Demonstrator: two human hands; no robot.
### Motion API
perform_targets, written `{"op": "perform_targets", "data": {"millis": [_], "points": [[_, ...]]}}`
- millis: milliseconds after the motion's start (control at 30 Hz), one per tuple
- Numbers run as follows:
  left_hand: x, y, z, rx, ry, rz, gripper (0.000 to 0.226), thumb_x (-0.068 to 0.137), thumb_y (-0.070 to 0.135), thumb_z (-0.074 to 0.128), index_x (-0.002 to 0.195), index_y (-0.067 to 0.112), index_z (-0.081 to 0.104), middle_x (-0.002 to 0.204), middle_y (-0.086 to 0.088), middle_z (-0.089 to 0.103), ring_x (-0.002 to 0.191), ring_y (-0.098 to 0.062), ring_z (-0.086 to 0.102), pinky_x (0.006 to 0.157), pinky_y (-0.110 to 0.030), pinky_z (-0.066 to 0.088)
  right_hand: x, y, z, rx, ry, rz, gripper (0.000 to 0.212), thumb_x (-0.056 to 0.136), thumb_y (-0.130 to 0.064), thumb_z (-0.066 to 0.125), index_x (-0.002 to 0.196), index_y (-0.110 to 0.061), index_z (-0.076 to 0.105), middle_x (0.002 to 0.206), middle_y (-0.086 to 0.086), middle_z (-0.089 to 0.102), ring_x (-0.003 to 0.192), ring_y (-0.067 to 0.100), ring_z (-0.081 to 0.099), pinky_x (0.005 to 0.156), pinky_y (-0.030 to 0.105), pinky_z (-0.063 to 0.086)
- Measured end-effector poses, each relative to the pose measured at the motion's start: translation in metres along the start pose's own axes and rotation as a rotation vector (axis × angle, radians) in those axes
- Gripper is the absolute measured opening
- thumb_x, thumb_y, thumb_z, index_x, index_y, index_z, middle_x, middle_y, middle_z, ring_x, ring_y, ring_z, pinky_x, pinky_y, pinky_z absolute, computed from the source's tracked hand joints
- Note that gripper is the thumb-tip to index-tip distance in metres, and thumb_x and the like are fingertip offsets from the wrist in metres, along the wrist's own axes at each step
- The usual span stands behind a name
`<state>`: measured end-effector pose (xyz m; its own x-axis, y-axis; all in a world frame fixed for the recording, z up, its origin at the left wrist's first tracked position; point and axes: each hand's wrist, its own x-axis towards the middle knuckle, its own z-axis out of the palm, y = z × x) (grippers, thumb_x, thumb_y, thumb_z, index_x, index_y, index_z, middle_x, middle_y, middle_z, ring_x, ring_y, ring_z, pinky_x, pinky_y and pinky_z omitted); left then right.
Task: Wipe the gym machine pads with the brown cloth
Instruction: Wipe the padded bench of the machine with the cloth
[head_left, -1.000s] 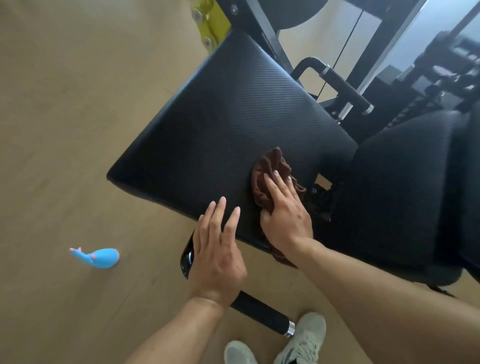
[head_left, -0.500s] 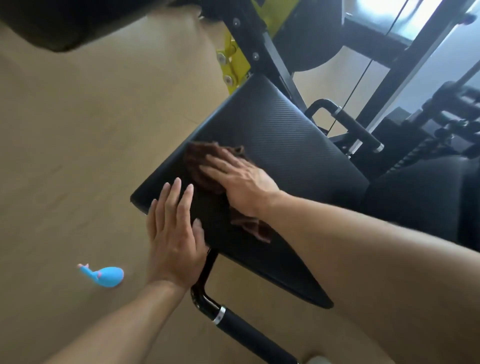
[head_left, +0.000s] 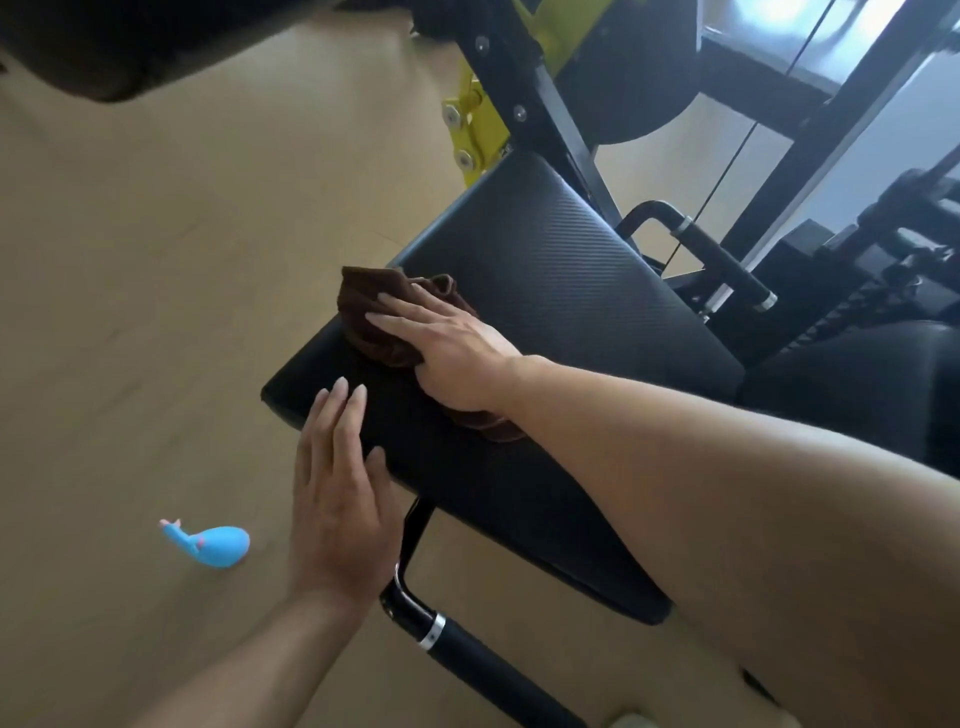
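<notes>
- The right hand (head_left: 457, 353) lies flat on the brown cloth (head_left: 379, 317), fingers stretched out and pressing it down; no finger is seen curling round the fabric, though the thumb's side is hidden.
- The brown cloth sits bunched on the black seat pad (head_left: 561, 296), at the pad's edge nearest the bare floor, with one fold poking out past that edge and another bit showing under the right wrist.
- The left hand (head_left: 337, 493) rests with straight, relaxed fingers on the seat pad's near corner, holding nothing, just beside the cloth but not touching it.
- The right forearm crosses over the near half of the seat pad and hides much of it.
- A black handle with a chrome ring (head_left: 467, 649) juts out from under the seat pad, below the left wrist.
- A second dark pad (head_left: 857, 384) adjoins the seat pad on the side away from the floor.
- A yellow bracket (head_left: 478, 130) and black frame bars (head_left: 545, 104) rise beyond the seat pad's far corner.
- A small blue whale toy (head_left: 213, 545) lies on the tan floor (head_left: 156, 260), well apart from the seat pad.
</notes>
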<state>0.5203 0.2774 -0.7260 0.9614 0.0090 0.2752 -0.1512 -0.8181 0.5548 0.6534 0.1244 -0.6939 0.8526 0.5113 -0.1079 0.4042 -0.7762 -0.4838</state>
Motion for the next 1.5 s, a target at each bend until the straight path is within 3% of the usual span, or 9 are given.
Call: {"op": "perform_targets", "data": {"millis": [267,500,633,800,933,1033,1167,1300,1500], "points": [[0.021,0.036,-0.003,-0.23,-0.093,-0.319,0.028,0.099,0.02,0.055,0.126,0.016,0.061,0.113,0.002,0.068,0.094,-0.007,0.063,0.069,-0.005,0.044,-0.083,-0.015,0.043,0.476,0.168,0.278,0.046,0.109,-0.042,0.027,0.148,-0.034,0.052,0.162,-0.011,0.037,0.156,0.008,0.015,0.127,0.031,0.01],[0.032,0.078,0.023,-0.238,-0.396,-0.644,0.065,0.077,0.046,0.08,0.131,0.023,0.052,0.106,0.006,0.069,0.095,-0.012,0.063,0.075,-0.024,0.053,-0.162,-0.026,0.067,1.005,0.562,0.639,0.024,0.104,-0.017,0.056,0.112,-0.027,0.076,0.099,-0.013,0.075,0.098,0.006,0.071,0.086,0.031,0.06],[0.023,0.096,0.039,-0.198,-0.618,-0.623,0.042,0.077,0.063,0.072,0.095,0.025,0.067,0.095,0.006,0.072,0.09,-0.015,0.069,0.079,-0.033,0.058,-0.186,-0.021,0.071,1.253,0.698,0.759,0.041,0.097,0.001,0.041,0.103,-0.02,0.076,0.099,-0.001,0.076,0.1,0.017,0.07,0.086,0.033,0.059],[0.016,0.112,0.039,-0.325,-0.635,-0.567,0.032,0.089,0.058,0.061,0.101,0.03,0.07,0.094,0.009,0.07,0.088,-0.008,0.064,0.062,-0.017,0.043,-0.208,-0.028,0.062,1.353,0.796,0.659,0.047,0.091,0.016,0.043,0.114,-0.021,0.062,0.109,0.003,0.076,0.107,0.02,0.071,0.081,0.031,0.06],[0.011,0.111,0.03,-0.605,-0.585,-0.606,0.028,0.095,0.049,0.058,0.089,0.026,0.071,0.086,0.004,0.076,0.084,-0.012,0.072,0.066,-0.022,0.054,-0.22,-0.02,0.063,1.026,0.741,0.789,0.077,0.083,-0.022,0.081,0.145,-0.046,0.041,0.139,-0.019,0.053,0.126,0.004,0.056,0.102,0.03,0.05],[0.008,0.109,0.021,-0.731,-0.67,-0.613,0.029,0.093,0.049,0.06,0.085,0.024,0.072,0.086,-0.001,0.077,0.088,-0.02,0.074,0.072,-0.033,0.058,-0.223,-0.009,0.054,1.206,0.523,0.845,0.105,0.068,-0.053,0.09,0.155,-0.042,0.032,0.142,-0.017,0.058,0.125,0.001,0.059,0.101,0.029,0.052],[0.012,0.105,0.008,-0.821,-0.663,-0.616,0.034,0.093,0.046,0.061,0.089,0.014,0.068,0.094,-0.013,0.075,0.089,-0.025,0.073,0.072,-0.037,0.06,-0.228,-0.005,0.037,1.362,0.493,0.763,0.049,0.076,-0.034,0.08,0.12,-0.016,0.067,0.104,0.002,0.079,0.092,0.011,0.076,0.068,0.022,0.06],[0.009,0.102,-0.001,-0.798,-0.663,-0.564,0.021,0.094,0.035,0.063,0.094,0.014,0.067,0.085,-0.002,0.071,0.082,-0.015,0.066,0.065,-0.023,0.055,-0.233,-0.006,0.033,1.337,0.651,0.691,0.029,0.082,-0.021,0.079,0.101,-0.004,0.066,0.096,0.01,0.077,0.087,0.013,0.075,0.07,0.022,0.058],[-0.002,0.104,0.0,-0.801,-0.877,-0.709,0.035,0.085,0.051,0.069,0.106,0.024,0.076,0.106,-0.008,0.076,0.102,-0.027,0.072,0.087,-0.044,0.06,-0.232,-0.02,0.034,1.263,0.73,0.547,0.012,0.092,-0.006,0.071,0.103,-0.009,0.07,0.095,0.005,0.078,0.092,0.02,0.075,0.076,0.03,0.061]]}}
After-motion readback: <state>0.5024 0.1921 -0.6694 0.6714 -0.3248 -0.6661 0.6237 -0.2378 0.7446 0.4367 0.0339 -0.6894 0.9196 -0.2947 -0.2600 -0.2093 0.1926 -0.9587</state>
